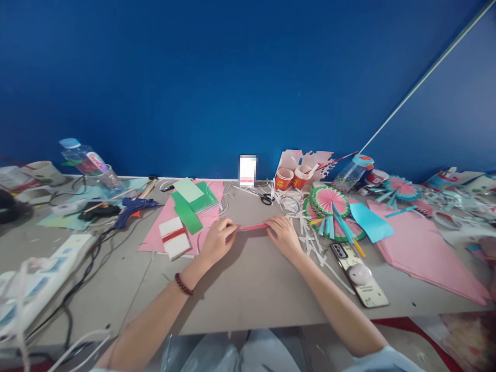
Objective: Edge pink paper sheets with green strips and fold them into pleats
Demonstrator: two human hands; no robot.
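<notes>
Both my hands rest on the grey table (pixel 248 289) near its middle. My left hand (pixel 217 239) and my right hand (pixel 282 235) each pinch one end of a narrow folded pink paper strip (pixel 252 227) that lies flat between them. The fingers of both hands are closed on the strip's ends. A dark red bead bracelet (pixel 183 284) circles my left wrist. A stack of pink, green and white paper sheets (pixel 186 217) lies just left of my left hand. White paper trimmings (pixel 315 248) are scattered right of my right hand.
A phone (pixel 358 274) lies right of my right arm. Round pink-and-green paper fans (pixel 329 206), large pink sheets (pixel 422 253), red paper cups (pixel 290 178) and scissors (pixel 266 199) sit at the back right. A blue glue gun (pixel 134 209), water bottle (pixel 87 163), power strip (pixel 46 274) and cables crowd the left.
</notes>
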